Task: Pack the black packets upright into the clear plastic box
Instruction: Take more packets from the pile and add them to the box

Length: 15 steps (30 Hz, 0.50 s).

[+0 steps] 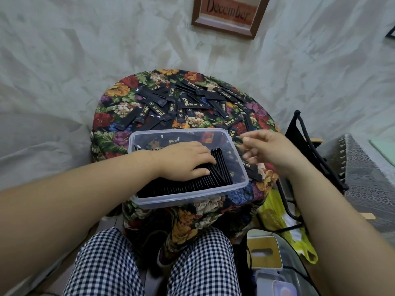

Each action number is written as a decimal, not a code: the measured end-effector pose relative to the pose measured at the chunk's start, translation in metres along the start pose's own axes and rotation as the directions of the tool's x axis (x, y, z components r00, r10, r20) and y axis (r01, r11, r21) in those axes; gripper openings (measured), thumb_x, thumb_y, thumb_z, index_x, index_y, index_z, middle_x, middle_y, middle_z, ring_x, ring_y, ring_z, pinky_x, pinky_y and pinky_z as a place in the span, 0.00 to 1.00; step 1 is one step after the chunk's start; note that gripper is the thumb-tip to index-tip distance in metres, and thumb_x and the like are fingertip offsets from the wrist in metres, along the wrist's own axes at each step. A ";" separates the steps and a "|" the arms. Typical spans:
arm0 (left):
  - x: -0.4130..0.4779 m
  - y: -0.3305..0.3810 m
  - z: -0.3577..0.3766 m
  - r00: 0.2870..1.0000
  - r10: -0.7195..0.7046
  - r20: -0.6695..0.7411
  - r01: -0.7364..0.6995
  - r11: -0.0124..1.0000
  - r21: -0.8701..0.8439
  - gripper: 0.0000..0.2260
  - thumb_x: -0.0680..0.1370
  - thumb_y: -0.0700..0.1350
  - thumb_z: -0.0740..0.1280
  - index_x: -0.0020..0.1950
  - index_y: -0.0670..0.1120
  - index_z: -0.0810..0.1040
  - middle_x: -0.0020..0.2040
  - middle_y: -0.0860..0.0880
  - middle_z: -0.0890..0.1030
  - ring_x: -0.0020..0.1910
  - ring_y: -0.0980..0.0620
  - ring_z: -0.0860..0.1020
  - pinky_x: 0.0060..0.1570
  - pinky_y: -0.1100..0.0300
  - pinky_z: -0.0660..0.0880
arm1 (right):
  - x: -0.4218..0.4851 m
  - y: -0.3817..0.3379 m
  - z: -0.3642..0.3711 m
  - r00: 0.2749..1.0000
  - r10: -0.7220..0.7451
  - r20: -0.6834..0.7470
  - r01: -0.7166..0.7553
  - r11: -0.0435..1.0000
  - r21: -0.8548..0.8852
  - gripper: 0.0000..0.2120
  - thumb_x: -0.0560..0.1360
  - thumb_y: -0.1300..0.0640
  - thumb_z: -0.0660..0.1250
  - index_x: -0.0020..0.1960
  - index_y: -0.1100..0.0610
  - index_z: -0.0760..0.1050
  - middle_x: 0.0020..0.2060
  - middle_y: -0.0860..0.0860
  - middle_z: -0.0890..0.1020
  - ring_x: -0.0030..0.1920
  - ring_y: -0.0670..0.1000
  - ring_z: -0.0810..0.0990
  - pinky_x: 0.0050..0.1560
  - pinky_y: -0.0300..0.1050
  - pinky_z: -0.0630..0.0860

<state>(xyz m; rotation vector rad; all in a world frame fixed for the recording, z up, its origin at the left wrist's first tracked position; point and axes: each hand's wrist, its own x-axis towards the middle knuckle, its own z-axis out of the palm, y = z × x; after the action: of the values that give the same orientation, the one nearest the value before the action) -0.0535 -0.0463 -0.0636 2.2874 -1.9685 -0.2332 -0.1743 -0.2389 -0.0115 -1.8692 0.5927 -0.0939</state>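
Clear plastic box (241, 184) sitting on a round table under a floral cloth (111, 116), nearest the person's checked trousers (102, 263). Inside the box, a long row of slim black packets (192, 184) standing on edge, leaning rightward. Left hand (183, 160) flat on top of that row, fingers spread, gripping nothing. Right hand (269, 150) just right of the box, fingers loosely curled, blurred; grasp impossible to tell. Beyond the box, loose packets (188, 101) with gold print scattered flat.

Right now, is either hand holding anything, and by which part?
Left hand grips nothing; it presses flat on the upright packets. Whether the blurred right hand fingers pinch anything cannot be told.
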 end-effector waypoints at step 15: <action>-0.003 -0.006 0.008 0.996 0.018 -0.084 -0.021 0.999 -0.034 0.21 0.81 0.58 0.51 0.69 0.53 0.69 0.66 0.52 0.71 0.66 0.53 0.65 0.65 0.63 0.57 | 0.197 0.010 0.035 0.981 -0.160 0.108 0.187 0.642 -0.744 0.29 0.81 0.48 0.58 0.76 0.62 0.57 0.75 0.59 0.60 0.74 0.58 0.60 0.73 0.51 0.58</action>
<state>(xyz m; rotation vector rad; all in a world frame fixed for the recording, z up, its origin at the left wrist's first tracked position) -0.0497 -0.0419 -0.0720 2.2178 -1.9299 -0.1663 0.0059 -0.2982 -0.0763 -2.7473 0.4501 0.0759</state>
